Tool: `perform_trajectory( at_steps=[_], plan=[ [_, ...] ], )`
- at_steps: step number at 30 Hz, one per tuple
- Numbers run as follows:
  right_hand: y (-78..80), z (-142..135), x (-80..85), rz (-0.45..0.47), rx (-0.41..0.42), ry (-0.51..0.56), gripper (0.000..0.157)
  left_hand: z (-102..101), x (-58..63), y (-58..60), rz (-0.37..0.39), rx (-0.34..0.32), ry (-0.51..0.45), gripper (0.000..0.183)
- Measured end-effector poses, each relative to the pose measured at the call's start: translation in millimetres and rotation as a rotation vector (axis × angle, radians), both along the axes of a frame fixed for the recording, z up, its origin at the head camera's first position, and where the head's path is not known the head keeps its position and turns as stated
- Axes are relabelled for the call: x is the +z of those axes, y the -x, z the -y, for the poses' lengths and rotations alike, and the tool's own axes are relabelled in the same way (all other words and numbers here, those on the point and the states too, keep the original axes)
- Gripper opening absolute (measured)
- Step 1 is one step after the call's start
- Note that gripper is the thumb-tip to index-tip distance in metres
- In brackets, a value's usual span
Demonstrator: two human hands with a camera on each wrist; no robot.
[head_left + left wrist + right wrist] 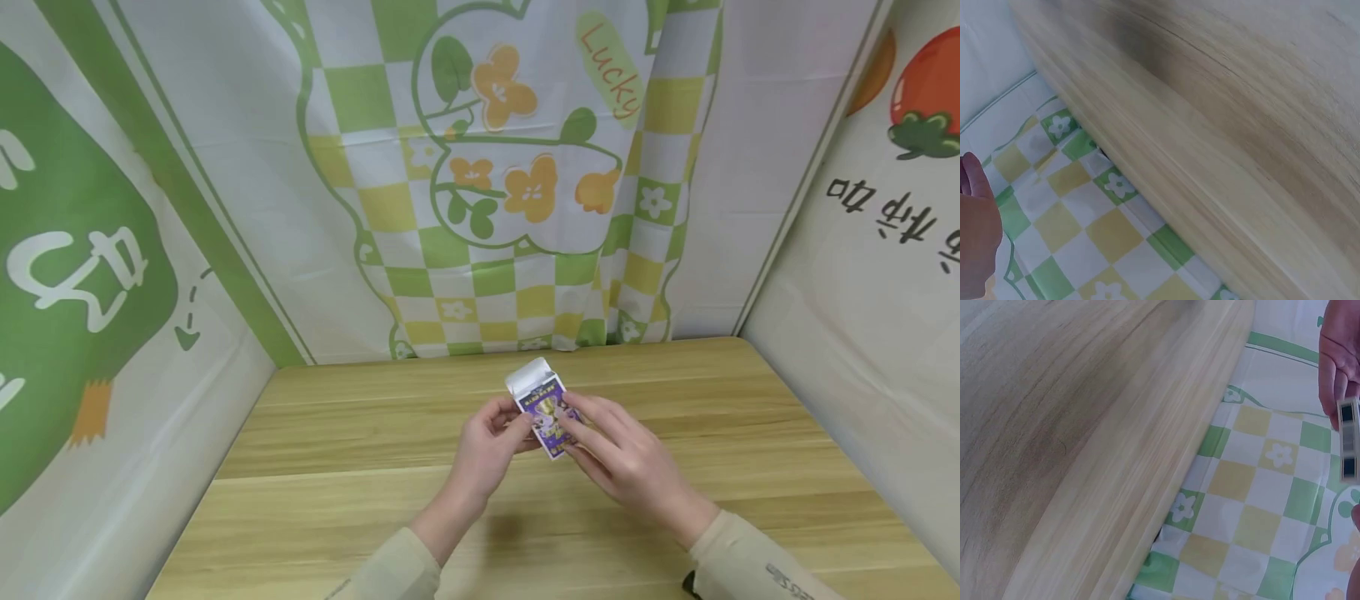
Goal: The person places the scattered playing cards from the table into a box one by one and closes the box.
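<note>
A small purple card box (546,415) with a gold trophy printed on its front is held tilted above the table. Its white top flap (531,377) stands open. My left hand (491,442) grips the box's left side, thumb on the printed front and other fingers partly hidden behind. On the opposite side my right hand (630,450) holds the box's right edge and lower part, with a fingertip against the front. Only a narrow side of the box (1349,440) shows at the right edge of the right wrist view. Whatever the box contains is hidden.
Below the hands lies a wood-grain table (337,517). Behind its far edge hangs a checkered green and yellow cloth (487,279). Printed panels stand at the left (82,275) and right (862,333). A small dark object (692,585) shows beside the right sleeve.
</note>
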State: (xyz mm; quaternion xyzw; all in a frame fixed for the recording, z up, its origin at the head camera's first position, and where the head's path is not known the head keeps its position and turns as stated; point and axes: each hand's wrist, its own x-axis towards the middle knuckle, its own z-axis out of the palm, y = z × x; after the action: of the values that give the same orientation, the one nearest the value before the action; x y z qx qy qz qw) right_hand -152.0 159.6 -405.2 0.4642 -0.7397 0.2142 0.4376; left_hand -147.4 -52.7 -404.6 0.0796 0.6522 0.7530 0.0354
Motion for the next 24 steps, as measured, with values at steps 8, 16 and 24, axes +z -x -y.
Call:
perform_trajectory(
  at_steps=[8, 16, 24],
  plan=[
    [1.8, -2.8, 3.3, 0.076, -0.005, 0.164, 0.034, 6.6, -0.7, 1.0, -0.051, 0.017, 0.125, 0.029],
    [0.4, -10.4, 2.5, 0.327, -0.054, 0.240, 0.035, 10.3, -1.9, -3.7, -0.117, -0.014, 0.301, 0.027],
    [-0.3, -10.7, 1.6, 0.467, 0.022, 0.322, 0.035, 11.4, -3.1, -6.1, -0.196, -0.055, 0.322, 0.031]
  ],
)
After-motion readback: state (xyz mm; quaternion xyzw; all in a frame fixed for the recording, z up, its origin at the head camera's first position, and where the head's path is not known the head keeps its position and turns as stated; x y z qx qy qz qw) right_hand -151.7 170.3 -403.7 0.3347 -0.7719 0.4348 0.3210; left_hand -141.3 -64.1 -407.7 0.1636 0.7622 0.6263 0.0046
